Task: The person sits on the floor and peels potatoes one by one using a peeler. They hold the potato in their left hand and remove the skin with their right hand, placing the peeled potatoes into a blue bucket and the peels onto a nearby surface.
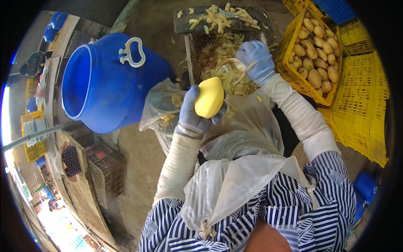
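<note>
A peeled yellow potato (208, 97) rests in my gloved left hand (195, 110), with the fingers curled around it. My right hand (256, 61), also in a bluish knit glove, is closed on a light-coloured tool that looks like a peeler (241, 67); its outline is partly blurred. Both hands are over or near a crate (189, 58) heaped with potato peelings (225, 52). Across the crate's far end lies a dark board (185, 28) with more peel strips (217, 20) and a wooden-handled knife (247, 19). A translucent plastic apron (245, 138) covers my lap.
To the right, a yellow plastic crate (288, 63) holds many unpeeled potatoes (315, 53), beside more yellow crates (355, 104). A large blue barrel (126, 85) with a white handle leans at the left. Further left are a dark plastic crate (105, 173) and a distant person (33, 64).
</note>
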The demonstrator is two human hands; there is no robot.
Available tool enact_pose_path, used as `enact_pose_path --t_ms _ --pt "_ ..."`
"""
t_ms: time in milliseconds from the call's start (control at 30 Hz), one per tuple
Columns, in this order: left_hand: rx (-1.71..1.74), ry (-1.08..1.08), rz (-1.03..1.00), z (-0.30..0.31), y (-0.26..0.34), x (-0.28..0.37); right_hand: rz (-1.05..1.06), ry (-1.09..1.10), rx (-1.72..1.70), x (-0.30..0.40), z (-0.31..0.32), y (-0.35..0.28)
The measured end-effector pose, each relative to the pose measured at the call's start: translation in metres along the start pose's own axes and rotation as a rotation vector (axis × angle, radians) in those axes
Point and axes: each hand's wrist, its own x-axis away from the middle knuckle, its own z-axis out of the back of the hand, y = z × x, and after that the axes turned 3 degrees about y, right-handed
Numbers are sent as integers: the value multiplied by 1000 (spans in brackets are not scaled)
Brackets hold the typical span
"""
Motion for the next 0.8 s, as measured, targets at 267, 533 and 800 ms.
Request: enact_pose_path --t_ms 267,533,800 --pt "252 114 -119 1 0 -18 37 292 -244 -6 39 -46" --pt "-308 -2 -99 6 -4 -11 126 279 -296 -13 48 -48" --pt "-378 54 -73 2 1 -7 92 460 -205 -20 41 -34"
